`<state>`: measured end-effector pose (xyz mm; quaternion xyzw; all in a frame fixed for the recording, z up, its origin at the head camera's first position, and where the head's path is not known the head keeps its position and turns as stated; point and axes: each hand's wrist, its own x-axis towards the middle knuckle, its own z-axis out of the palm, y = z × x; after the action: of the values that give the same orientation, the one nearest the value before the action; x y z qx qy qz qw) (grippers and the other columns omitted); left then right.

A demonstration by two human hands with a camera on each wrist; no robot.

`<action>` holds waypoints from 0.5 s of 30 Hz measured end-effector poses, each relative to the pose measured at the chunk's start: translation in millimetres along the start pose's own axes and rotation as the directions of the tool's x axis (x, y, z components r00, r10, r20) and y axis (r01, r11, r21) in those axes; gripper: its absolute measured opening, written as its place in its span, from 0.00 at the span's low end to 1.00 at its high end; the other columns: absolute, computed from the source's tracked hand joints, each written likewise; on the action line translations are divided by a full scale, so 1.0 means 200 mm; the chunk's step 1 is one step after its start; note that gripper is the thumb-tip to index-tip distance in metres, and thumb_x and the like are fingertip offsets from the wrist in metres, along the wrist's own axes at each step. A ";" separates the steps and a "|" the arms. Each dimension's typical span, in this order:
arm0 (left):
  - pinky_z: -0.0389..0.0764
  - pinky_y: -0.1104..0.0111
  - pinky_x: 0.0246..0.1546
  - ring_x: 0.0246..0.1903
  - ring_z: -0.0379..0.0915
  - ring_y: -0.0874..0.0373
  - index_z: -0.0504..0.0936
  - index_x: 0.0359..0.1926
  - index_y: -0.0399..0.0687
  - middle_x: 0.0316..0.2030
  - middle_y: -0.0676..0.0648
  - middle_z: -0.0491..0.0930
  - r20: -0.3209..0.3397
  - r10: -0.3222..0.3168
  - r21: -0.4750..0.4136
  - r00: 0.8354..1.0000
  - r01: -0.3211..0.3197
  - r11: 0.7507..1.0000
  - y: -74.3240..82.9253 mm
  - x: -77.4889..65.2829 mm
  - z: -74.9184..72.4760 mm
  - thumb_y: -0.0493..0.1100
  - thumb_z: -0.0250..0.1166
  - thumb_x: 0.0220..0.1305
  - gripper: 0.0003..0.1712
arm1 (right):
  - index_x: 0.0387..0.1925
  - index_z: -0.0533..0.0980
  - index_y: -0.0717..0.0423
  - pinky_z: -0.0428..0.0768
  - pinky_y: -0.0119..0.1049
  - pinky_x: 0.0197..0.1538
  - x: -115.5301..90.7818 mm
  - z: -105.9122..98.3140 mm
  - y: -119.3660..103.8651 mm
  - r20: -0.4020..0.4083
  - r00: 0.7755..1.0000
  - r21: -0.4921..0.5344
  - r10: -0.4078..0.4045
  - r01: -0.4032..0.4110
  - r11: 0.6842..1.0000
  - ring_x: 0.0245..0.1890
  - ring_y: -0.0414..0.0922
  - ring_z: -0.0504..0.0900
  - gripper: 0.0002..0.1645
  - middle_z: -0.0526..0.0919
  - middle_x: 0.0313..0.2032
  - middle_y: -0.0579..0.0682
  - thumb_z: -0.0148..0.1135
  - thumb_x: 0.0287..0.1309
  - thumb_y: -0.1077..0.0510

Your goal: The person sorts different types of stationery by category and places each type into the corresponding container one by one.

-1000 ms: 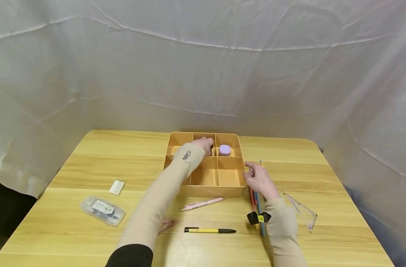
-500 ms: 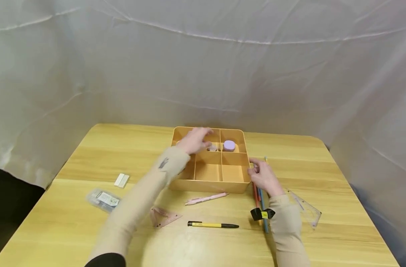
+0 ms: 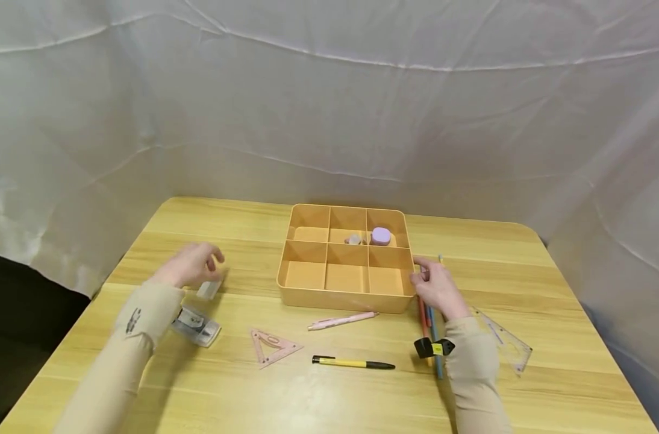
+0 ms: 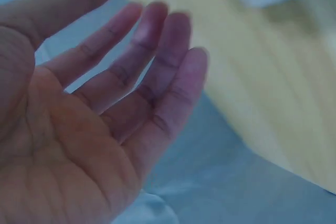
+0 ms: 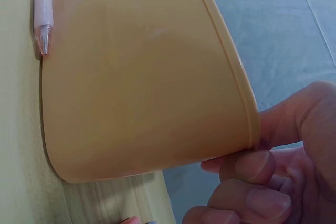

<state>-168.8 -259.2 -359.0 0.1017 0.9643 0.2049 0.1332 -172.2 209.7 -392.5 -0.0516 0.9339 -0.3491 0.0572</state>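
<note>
My left hand (image 3: 191,265) hovers at the left of the table, above a white block-like piece (image 3: 208,290) that it partly covers. Its fingers are loosely bent and hold nothing in the left wrist view. With the right hand (image 3: 439,291) I pinch the rim of an orange compartment box (image 3: 346,299) near its front right corner; in the right wrist view the thumb (image 5: 294,114) goes behind the rim and curled fingers lie outside. A lilac rounded item (image 3: 381,235) sits in the back right compartment, and a small pale item (image 3: 354,239) in the back middle one.
A clear plastic case (image 3: 196,327) lies by the left forearm. In front of the box are a pink pen (image 3: 343,320), a pink set square (image 3: 274,347) and a yellow-black pen (image 3: 353,363). Pencils (image 3: 434,337) and a clear set square (image 3: 505,340) lie right.
My left hand has left the back middle compartment, where a small pale item now shows, and swung left over the white piece. The right hand has stayed at the box's edge.
</note>
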 end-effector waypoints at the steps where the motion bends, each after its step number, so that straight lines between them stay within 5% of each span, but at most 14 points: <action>1: 0.84 0.50 0.43 0.40 0.80 0.42 0.78 0.53 0.27 0.41 0.32 0.83 0.020 -0.022 0.015 1.000 0.021 1.000 -0.03 -0.02 0.02 0.38 0.70 0.60 0.24 | 0.67 0.66 0.74 0.71 0.33 0.30 0.00 0.00 0.00 0.000 1.000 -0.006 -0.001 0.001 1.000 0.21 0.40 0.70 0.32 0.75 0.22 0.47 0.52 0.65 0.62; 7: 0.82 0.53 0.36 0.33 0.79 0.48 0.84 0.40 0.33 0.33 0.39 0.85 -0.048 -0.056 0.070 0.997 0.059 0.996 -0.11 -0.06 0.14 0.39 0.71 0.56 0.14 | 0.67 0.66 0.74 0.70 0.33 0.31 0.01 0.01 0.00 -0.002 1.000 -0.020 -0.007 0.007 1.000 0.21 0.40 0.70 0.32 0.74 0.21 0.46 0.52 0.66 0.61; 15: 0.83 0.49 0.38 0.35 0.80 0.41 0.82 0.39 0.30 0.38 0.31 0.84 -0.097 -0.134 0.107 0.986 0.145 0.984 -0.07 -0.04 0.18 0.34 0.75 0.47 0.17 | 0.67 0.67 0.74 0.70 0.33 0.32 0.03 0.03 -0.01 -0.011 1.000 -0.039 -0.026 0.026 0.999 0.19 0.40 0.69 0.31 0.70 0.17 0.43 0.51 0.65 0.62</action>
<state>-153.3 -259.7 -394.4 0.0321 0.9842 0.1440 0.0980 -176.2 204.0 -397.2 -0.0628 0.9402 -0.3317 0.0462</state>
